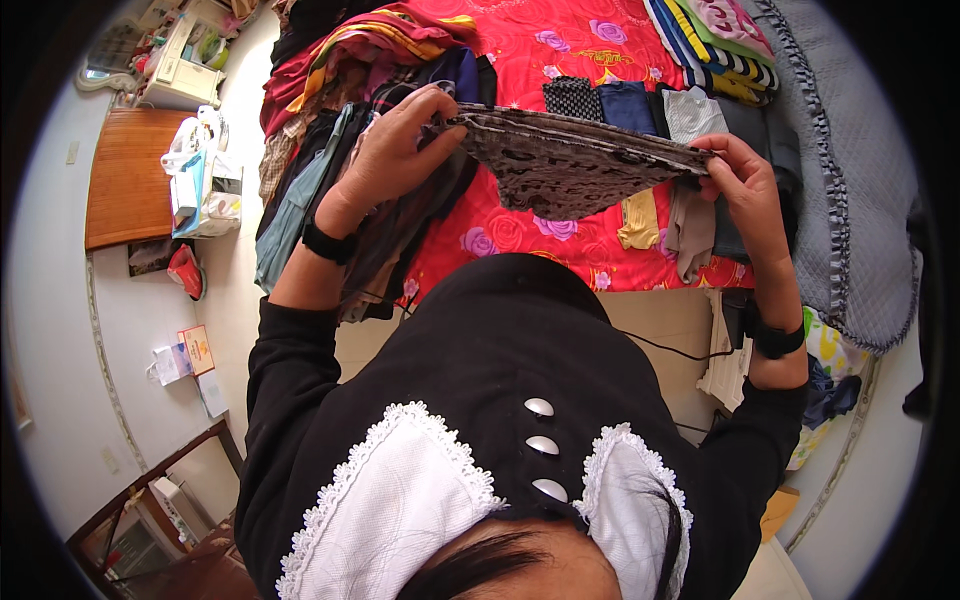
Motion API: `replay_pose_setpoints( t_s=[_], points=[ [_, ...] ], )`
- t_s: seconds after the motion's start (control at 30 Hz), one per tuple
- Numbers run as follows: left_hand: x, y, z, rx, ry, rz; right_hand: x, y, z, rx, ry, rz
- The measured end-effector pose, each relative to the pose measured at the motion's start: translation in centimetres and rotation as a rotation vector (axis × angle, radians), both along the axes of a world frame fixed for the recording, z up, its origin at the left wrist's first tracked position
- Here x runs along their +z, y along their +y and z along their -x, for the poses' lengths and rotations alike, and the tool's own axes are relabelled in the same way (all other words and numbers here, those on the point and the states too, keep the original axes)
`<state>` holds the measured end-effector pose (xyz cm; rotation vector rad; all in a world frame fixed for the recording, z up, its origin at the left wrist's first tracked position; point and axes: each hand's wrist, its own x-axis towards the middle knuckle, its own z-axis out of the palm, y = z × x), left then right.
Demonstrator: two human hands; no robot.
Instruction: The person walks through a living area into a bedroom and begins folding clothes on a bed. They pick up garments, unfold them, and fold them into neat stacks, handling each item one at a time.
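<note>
Between both hands a grey and black printed cloth point(570, 161) is stretched above the bed, its upper edge folded in layers and its lower part hanging down. My left hand point(409, 146) pinches the left end of that edge between thumb and fingers. The right end is pinched by my right hand point(739, 180). Below the cloth lies a red bed cover point(510, 255) with printed roses. Whether the cloth is a garment or a scarf I cannot tell.
Loose clothes point(322, 172) are heaped at the bed's left. Folded clothes point(630, 105), a yellow folded cloth point(640, 219) and a beige garment point(690, 232) lie on the right. A striped stack point(720, 52) stands beyond, beside a grey quilted cover point(862, 195). A black cable point(675, 354) hangs near my waist.
</note>
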<state>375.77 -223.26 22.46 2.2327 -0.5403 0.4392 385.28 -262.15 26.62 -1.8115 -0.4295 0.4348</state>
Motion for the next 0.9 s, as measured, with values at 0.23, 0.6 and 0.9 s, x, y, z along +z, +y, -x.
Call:
replay_pose_setpoints(
  t_s=[0.23, 0.6, 0.9],
  points=[
    [0.1, -1.1, -0.7, 0.022, -0.009, 0.207, 1.6, 0.0, 0.9, 0.007, -0.05, -0.06],
    [-0.1, 0.1, -1.4, -0.046, 0.052, 0.197, 1.1, 1.5, 0.0, 0.087, -0.324, -0.19],
    [-1.0, -1.5, -0.6, -0.081, 0.328, 0.724, -0.3, 2.6, 0.3, 0.054, -0.137, -0.256]
  ],
)
